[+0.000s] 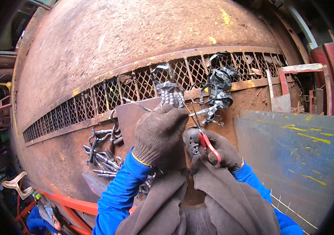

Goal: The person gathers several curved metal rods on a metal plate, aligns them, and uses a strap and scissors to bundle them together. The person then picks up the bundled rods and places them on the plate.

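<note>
My left hand, in a dark knitted glove, is closed at the lower end of a silver-grey ribbed bundle that looks wrapped in strips. The fingertips are hidden behind the glove's back. My right hand, gloved too, grips red-handled scissors. Their blades point up and left, slightly apart, close to the bundle's right side. Just beyond lies a tangle of shiny black and silver strips, partly over the floor grate. Below the scissors, a grey shoe of mine shows between the hands.
A rusty floor grate crosses ahead. Dark, silver-banded hose-like pieces lie in a heap at left, beside a brown flat sheet. A blue-grey metal plate lies at right. Another person in blue is at the lower left.
</note>
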The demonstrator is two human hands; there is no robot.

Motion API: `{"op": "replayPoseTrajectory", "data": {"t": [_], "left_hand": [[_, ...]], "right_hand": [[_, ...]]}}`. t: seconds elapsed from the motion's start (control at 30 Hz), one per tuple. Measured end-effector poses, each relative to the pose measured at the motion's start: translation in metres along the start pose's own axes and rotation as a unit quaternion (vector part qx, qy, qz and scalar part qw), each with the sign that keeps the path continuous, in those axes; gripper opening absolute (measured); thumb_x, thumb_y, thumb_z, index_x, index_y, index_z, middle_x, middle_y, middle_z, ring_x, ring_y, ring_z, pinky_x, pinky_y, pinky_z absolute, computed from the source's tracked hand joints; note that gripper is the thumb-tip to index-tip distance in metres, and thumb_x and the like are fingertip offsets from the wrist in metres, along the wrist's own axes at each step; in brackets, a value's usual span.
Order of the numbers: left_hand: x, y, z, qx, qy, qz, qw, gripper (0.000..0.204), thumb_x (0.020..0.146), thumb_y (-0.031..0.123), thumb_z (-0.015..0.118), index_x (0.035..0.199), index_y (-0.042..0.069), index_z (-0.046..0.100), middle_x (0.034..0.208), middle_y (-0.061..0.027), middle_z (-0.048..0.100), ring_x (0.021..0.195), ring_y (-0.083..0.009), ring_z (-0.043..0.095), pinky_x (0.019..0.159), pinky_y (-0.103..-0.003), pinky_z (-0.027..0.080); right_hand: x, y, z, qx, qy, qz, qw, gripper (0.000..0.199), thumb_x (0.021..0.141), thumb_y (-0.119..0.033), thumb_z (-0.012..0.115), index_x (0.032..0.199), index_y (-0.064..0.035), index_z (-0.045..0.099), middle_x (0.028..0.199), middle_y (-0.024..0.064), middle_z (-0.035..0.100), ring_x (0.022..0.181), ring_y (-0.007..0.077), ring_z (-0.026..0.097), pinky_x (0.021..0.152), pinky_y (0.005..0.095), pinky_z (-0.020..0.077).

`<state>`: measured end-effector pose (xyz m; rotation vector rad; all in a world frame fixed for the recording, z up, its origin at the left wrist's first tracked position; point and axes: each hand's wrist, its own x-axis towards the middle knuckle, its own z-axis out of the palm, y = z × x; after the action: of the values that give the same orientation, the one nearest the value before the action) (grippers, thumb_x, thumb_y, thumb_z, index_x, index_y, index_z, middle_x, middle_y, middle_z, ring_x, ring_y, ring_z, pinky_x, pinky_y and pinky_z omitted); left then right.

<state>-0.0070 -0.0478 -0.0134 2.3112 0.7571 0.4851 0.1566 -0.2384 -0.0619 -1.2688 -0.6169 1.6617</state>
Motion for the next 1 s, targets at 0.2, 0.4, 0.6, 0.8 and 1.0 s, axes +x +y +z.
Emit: {"op": "replayPoseTrajectory", "data": {"t": [0.2,0.4,0.6,0.8,1.0], "left_hand": [[-0.001,0.000,0.000,-0.010,0.008,0.004,1.000,0.017,0.086,0.023,0.074,0.100,0.014,0.074,0.088,-0.0102,0.065,0.074,-0.0337,0.066,0.063,-0.045,0.052],[-0.003,-0.001,-0.001,-0.009,-0.001,-0.001,1.000,0.018,0.086,0.022,0.074,0.102,0.015,0.074,0.089,-0.0102,0.066,0.075,-0.0336,0.067,0.063,-0.044,0.052],[-0.002,0.000,0.000,-0.006,-0.005,-0.005,1.000,0.017,0.086,0.022,0.074,0.101,0.014,0.073,0.090,-0.0096,0.066,0.075,-0.0330,0.067,0.063,-0.044,0.052],[-0.002,0.000,-0.002,0.004,-0.024,0.005,1.000,0.016,0.084,0.018,0.074,0.100,0.014,0.074,0.089,-0.0104,0.067,0.076,-0.0333,0.068,0.064,-0.044,0.053],[-0.001,-0.001,-0.005,-0.002,-0.043,0.020,0.999,0.016,0.082,0.015,0.074,0.098,0.012,0.074,0.087,-0.0111,0.067,0.075,-0.0343,0.068,0.064,-0.043,0.053]], "right_hand": [[0.008,0.005,0.007,0.034,0.005,-0.014,0.999,0.054,0.084,-0.017,0.077,0.135,-0.0052,0.060,0.123,0.0074,0.063,0.112,0.0165,0.061,0.100,0.0343,0.0495],[0.005,0.007,0.005,-0.019,0.014,-0.025,0.999,0.053,0.085,-0.021,0.078,0.133,-0.0055,0.062,0.124,0.0075,0.063,0.109,0.0172,0.061,0.097,0.0332,0.0497],[0.003,0.008,0.008,-0.030,0.028,-0.019,0.999,0.051,0.085,-0.022,0.078,0.131,-0.0067,0.063,0.123,0.0101,0.063,0.109,0.0195,0.062,0.096,0.0339,0.0502],[0.006,0.011,0.007,-0.010,0.011,0.008,1.000,0.054,0.083,-0.020,0.078,0.132,-0.0048,0.062,0.124,0.0123,0.064,0.111,0.0214,0.063,0.099,0.0360,0.0505],[0.015,-0.005,0.007,0.022,-0.003,0.017,1.000,0.058,0.079,-0.021,0.080,0.132,-0.0019,0.061,0.120,0.0099,0.066,0.108,0.0188,0.063,0.097,0.0348,0.0514]]}}
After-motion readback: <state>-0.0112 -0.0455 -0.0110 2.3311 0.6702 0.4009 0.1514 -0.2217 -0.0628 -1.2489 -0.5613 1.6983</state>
